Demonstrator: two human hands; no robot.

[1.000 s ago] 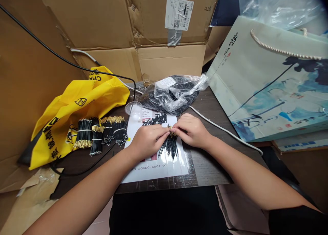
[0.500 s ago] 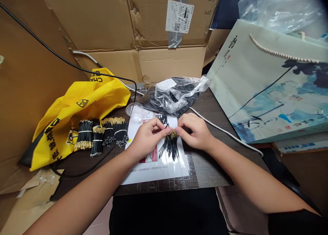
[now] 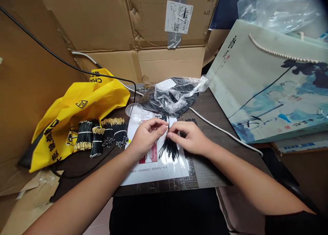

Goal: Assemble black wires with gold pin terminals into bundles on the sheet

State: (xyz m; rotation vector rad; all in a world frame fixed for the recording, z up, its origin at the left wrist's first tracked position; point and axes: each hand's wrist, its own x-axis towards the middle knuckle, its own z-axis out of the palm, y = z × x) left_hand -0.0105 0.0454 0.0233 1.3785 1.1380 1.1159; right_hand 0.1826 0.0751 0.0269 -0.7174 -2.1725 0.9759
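Note:
A thin black wire with a gold end (image 3: 168, 128) stands between my fingertips. My left hand (image 3: 148, 134) is closed in a pinch at its left side; the thumb and fingers partly hide what they hold. From the right, my right hand (image 3: 188, 136) pinches the wire low down, its other fingers curled under. Just below the fingertips, loose black wires (image 3: 169, 149) lie fanned out on a printed sheet (image 3: 159, 173). More black pieces (image 3: 164, 117) lie behind my hands, and another group of black ends (image 3: 191, 120) shows past my right knuckles.
Several banded bundles of black wires with gold ends (image 3: 84, 136) lie at left, beside a yellow bag (image 3: 102, 91). A clear plastic bag of black wires (image 3: 174, 95) is behind my hands. A white cable (image 3: 217, 125) crosses at right, near a paper gift bag (image 3: 269, 91). Cardboard (image 3: 169, 62) walls the back.
My right hand has shifted slightly left and down. The thin black wire now shows upright between my fingertips, and the black ends behind my right hand have come into sight.

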